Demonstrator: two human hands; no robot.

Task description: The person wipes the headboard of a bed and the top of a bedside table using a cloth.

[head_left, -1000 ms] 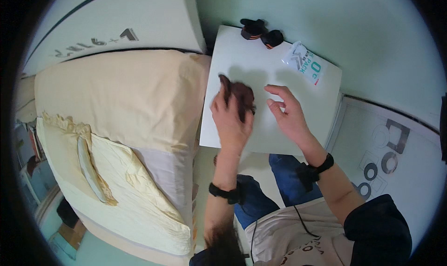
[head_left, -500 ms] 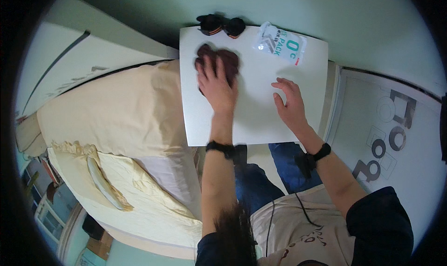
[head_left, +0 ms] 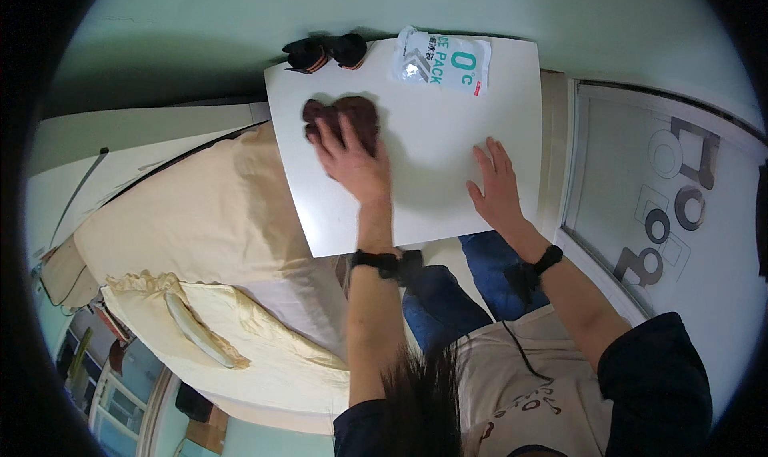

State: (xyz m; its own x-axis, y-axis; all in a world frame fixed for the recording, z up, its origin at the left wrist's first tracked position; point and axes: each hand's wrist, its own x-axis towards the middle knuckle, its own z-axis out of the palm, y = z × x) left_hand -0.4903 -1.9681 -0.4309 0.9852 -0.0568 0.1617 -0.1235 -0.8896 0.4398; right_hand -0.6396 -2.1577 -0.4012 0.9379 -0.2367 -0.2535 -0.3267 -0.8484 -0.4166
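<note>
On the white table, my left hand (head_left: 358,171) presses on a bunched dark brown cloth (head_left: 364,113). Its fingers reach over the cloth's near side, and the cloth hides what lies beneath them. My right hand (head_left: 499,193) is at the right side of the tabletop with fingers apart and nothing in them. I cannot tell whether its palm touches the surface. Each wrist wears a black band: the left band (head_left: 376,263) and the right band (head_left: 550,259).
A white and clear pouch (head_left: 442,61) with green print lies at the table's (head_left: 424,193) far edge. Left of it sit two joined black rounded things (head_left: 326,53) with orange stripes. A bed (head_left: 216,193) adjoins the left side; a patterned panel (head_left: 624,169) stands right.
The view has shifted, so the table sits further left and turned. My left hand stays on the cloth. The right hand's fingers, bent before, are now straighter and point forward.
</note>
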